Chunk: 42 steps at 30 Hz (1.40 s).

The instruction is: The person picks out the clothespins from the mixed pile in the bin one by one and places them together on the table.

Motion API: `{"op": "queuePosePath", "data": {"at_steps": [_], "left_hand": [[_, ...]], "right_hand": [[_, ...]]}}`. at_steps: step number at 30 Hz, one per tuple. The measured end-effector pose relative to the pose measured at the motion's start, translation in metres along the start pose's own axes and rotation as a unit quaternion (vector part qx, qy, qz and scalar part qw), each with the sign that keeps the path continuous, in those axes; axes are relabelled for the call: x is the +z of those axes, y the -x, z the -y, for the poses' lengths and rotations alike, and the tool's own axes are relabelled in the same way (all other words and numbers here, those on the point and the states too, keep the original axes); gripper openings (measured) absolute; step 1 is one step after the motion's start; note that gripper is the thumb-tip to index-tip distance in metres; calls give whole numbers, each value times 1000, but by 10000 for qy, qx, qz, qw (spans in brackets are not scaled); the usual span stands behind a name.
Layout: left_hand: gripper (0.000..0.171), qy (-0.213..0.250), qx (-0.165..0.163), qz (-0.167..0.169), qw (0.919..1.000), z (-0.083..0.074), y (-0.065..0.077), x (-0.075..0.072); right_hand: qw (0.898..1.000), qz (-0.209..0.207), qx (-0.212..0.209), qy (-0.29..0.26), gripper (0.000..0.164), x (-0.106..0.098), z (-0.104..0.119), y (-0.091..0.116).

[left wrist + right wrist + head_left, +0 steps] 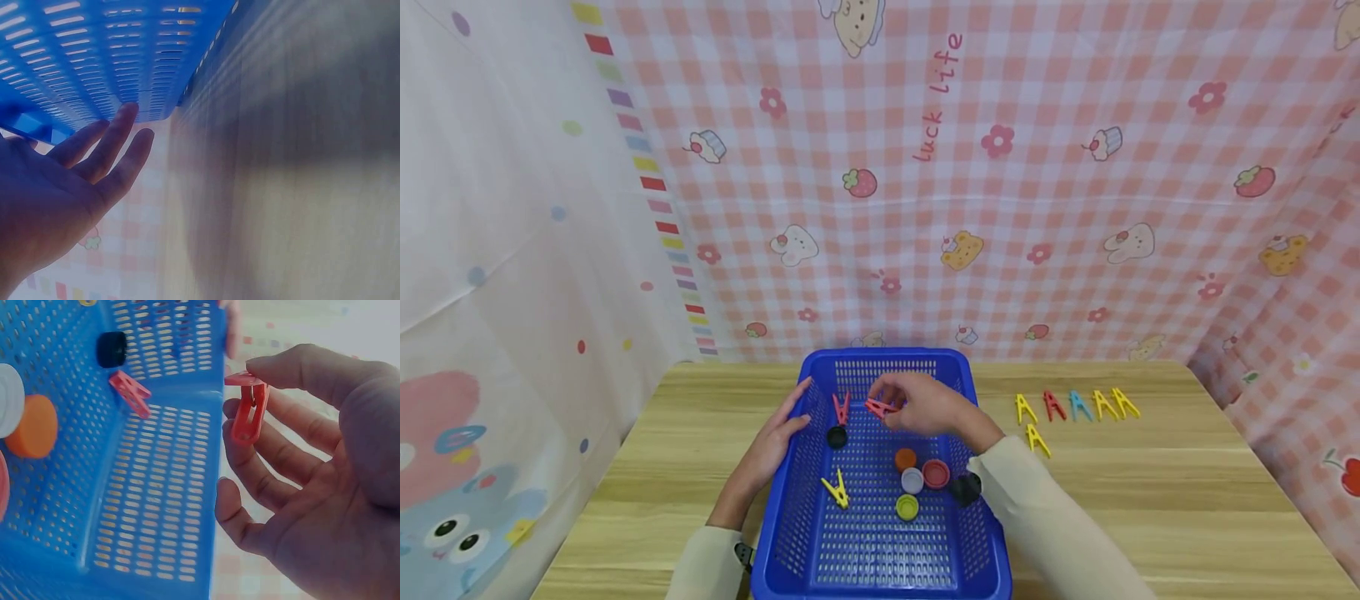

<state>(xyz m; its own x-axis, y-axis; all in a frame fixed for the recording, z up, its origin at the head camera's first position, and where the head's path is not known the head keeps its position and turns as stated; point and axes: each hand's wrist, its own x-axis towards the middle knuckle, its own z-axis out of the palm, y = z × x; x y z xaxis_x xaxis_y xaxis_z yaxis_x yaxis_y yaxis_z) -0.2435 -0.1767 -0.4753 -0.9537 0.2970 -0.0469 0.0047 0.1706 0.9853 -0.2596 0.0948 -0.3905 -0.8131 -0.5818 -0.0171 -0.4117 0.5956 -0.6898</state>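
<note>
A blue plastic basket (880,575) stands on the table in front of me. My right hand (917,403) is over its far half and pinches a red clothespin (880,408) between thumb and fingers; the right wrist view shows this clothespin (251,406) close up. My left hand (773,437) rests at the basket's left rim, its fingers fairly straight against the outer wall, as the left hand (75,169) in its wrist view also shows. Inside the basket lie another red clothespin (841,408), a black cap (837,437) and a yellow clothespin (837,488).
Towards the basket's right side are an orange cap (906,459), a white cap (912,480), a red cap (936,474), a yellow-green cap (907,507) and a black piece (966,489). Several clothespins, including a blue one (1080,405), lie on the wooden table (1120,500) to the right.
</note>
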Motion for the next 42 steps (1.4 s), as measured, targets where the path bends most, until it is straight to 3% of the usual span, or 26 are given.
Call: {"op": "queuePosePath", "data": {"at_steps": [13, 27, 35, 42], "left_hand": [[56, 17, -50, -69, 10000, 3, 3, 0], [56, 14, -24, -69, 10000, 2, 2, 1], [56, 36, 30, -109, 9999, 3, -1, 2], [56, 31, 43, -165, 9998, 3, -2, 0]], "right_hand": [[9981, -597, -145, -103, 31, -22, -15, 29], [9904, -1298, 369, -312, 29, -52, -48, 64], [9862, -1451, 590, -536, 26, -63, -74, 82], [9807, -1558, 1057, -536, 32, -71, -96, 103]]}}
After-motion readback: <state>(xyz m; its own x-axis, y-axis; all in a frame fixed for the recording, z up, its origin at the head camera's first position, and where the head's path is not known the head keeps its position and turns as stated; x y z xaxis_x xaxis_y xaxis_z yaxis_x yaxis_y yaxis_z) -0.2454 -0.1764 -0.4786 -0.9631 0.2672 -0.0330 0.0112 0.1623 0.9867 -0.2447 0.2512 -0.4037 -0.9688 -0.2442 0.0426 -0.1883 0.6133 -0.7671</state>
